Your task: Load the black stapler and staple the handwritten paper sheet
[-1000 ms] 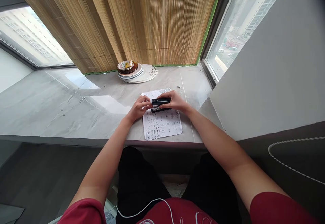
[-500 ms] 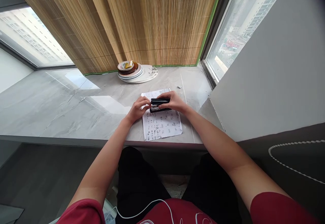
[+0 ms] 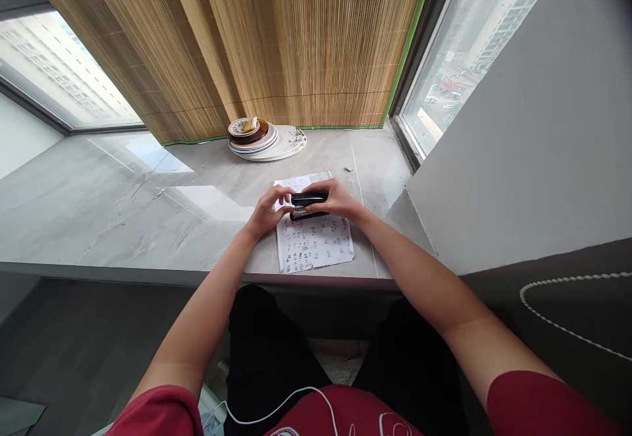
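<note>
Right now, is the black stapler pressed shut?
No, the right hand holds the black stapler with a visible gap between its upper part and its base.

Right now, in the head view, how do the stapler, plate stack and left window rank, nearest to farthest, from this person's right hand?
1. Stapler: gripped in the right hand.
2. Plate stack: beyond the hand, to its left.
3. Left window: farthest, at the far left of the view.
</note>
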The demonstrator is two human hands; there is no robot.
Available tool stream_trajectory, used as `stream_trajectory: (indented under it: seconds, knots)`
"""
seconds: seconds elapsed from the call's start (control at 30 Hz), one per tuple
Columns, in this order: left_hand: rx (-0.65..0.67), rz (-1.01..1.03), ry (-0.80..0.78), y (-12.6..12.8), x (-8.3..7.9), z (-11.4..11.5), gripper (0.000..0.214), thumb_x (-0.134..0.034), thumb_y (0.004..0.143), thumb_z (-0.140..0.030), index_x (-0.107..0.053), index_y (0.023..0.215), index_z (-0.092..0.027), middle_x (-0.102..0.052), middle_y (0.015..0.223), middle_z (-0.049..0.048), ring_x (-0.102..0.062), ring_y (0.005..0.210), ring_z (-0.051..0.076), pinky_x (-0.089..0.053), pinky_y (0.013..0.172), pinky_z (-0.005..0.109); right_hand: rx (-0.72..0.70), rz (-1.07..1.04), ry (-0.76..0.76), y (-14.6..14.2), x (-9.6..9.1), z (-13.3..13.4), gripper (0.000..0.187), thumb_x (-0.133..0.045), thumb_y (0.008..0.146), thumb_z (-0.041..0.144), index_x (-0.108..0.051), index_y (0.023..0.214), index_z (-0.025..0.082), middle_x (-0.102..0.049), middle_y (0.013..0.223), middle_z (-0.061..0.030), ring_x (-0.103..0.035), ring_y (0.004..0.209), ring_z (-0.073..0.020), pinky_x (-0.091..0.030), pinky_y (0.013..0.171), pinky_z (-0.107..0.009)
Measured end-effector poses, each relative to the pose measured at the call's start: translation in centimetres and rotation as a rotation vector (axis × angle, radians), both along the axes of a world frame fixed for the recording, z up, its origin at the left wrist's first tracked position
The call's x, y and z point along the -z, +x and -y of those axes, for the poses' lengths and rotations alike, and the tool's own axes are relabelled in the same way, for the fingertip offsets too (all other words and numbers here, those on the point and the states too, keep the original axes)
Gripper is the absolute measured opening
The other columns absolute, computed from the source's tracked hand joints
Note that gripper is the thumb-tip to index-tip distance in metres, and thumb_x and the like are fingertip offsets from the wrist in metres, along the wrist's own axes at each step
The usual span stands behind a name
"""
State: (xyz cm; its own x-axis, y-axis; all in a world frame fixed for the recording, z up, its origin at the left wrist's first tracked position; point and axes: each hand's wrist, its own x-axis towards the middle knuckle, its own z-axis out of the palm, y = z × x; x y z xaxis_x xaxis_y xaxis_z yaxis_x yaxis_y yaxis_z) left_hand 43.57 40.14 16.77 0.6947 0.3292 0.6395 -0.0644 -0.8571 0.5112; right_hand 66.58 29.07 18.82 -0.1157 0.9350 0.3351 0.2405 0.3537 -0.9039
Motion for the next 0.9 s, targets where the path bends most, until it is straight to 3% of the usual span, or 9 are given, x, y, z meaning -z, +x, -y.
stream_trajectory:
  seconds: [0.33,0.53,0.7,0.9]
  knots:
    - [-0.053,-0.013,-0.013,0.1,0.2,-0.4,0.034,-0.071,0.096,-0.024,-0.058,0.127,-0.028,-0.060,0.088,-0.0010,-0.058,0.078,0.015,-0.050,0.074,0.030,0.051,0.056,0.108,-0.3,0.2,-0.1,0.036,-0.086,0.079,0.039,-0.078,0.107,0.019,-0.078,0.095,-0.0041,-0.071,0.086,-0.0196,-0.056,0.079,-0.032]
    - [-0.102,-0.110,-0.013,0.1,-0.2,-0.3,0.023,-0.064,0.100,-0.035,-0.057,0.118,-0.023,-0.061,0.095,0.0028,-0.057,0.082,0.016,-0.051,0.082,0.034,0.296,-0.017,0.113,1.0,0.4,0.0,0.043,-0.089,0.074,0.046,-0.079,0.108,0.020,-0.079,0.106,-0.0063,-0.073,0.099,-0.0245,-0.058,0.093,-0.040]
    - [-0.084,-0.183,-0.033,0.0,-0.4,-0.3,0.015,-0.060,0.102,-0.036,-0.062,0.103,-0.021,-0.061,0.098,0.0055,-0.058,0.089,0.019,-0.051,0.086,0.038,0.528,0.000,0.150,2.7,0.2,0.7,0.040,-0.088,0.074,0.045,-0.080,0.104,0.021,-0.080,0.102,-0.0058,-0.074,0.095,-0.0252,-0.060,0.092,-0.042]
    - [-0.035,-0.322,-0.103,0.2,-0.4,-0.5,0.020,-0.061,0.099,-0.040,-0.066,0.099,-0.021,-0.063,0.098,0.0057,-0.060,0.091,0.021,-0.051,0.088,0.040,0.733,0.084,0.130,4.1,0.1,4.3,0.040,-0.085,0.076,0.046,-0.081,0.105,0.020,-0.080,0.097,-0.0057,-0.074,0.090,-0.0278,-0.060,0.086,-0.044]
